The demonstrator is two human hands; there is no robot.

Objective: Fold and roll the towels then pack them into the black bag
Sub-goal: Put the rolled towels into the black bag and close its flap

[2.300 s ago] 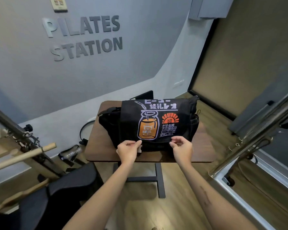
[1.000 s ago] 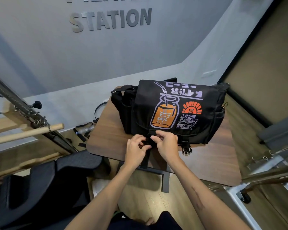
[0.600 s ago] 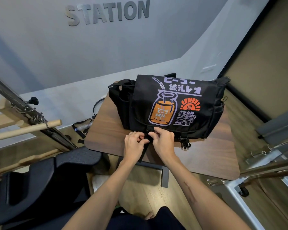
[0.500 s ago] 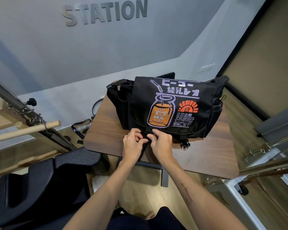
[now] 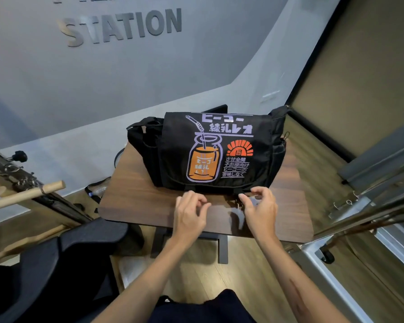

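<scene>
The black bag (image 5: 219, 148), printed with an orange jar and pale lettering, lies on the small brown table (image 5: 138, 201) with its flap down. My left hand (image 5: 189, 213) hovers just in front of the flap's lower edge, fingers loosely curled, holding nothing. My right hand (image 5: 260, 206) is to its right, with thumb and fingers spread at the flap's lower right edge, above the right buckle (image 5: 239, 203), which it mostly hides. No towel is in view.
A black padded seat (image 5: 56, 257) is at the lower left. Wooden bars and a metal frame (image 5: 26, 194) stand on the left, and a metal frame (image 5: 359, 210) on the right. A grey wall lies behind the table.
Both hands have left the middle buckle at the flap's edge. My right hand has moved right to the other buckle, my left hand has drawn back and opened, and the view has shifted slightly.
</scene>
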